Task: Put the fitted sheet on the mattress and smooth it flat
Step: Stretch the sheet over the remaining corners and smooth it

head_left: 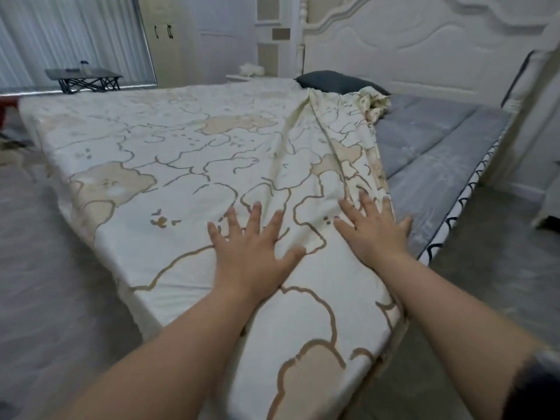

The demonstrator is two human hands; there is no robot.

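Note:
A cream fitted sheet (169, 153) with tan outlined shapes covers most of the mattress, wrapped over the near corner and the left side. Its right edge lies bunched in long folds running up to a crumpled clump near the headboard. A strip of bare grey quilted mattress (436, 153) shows to the right of it. My left hand (254, 247) lies flat on the sheet with fingers spread. My right hand (372, 228) presses flat with spread fingers on the sheet's folded right edge, its outer fingers reaching the grey mattress.
A dark grey pillow (336, 80) lies at the head of the bed against the white carved headboard (424, 47). A low dark table (83, 76) stands by the curtained window at far left. Grey floor lies on both sides of the bed.

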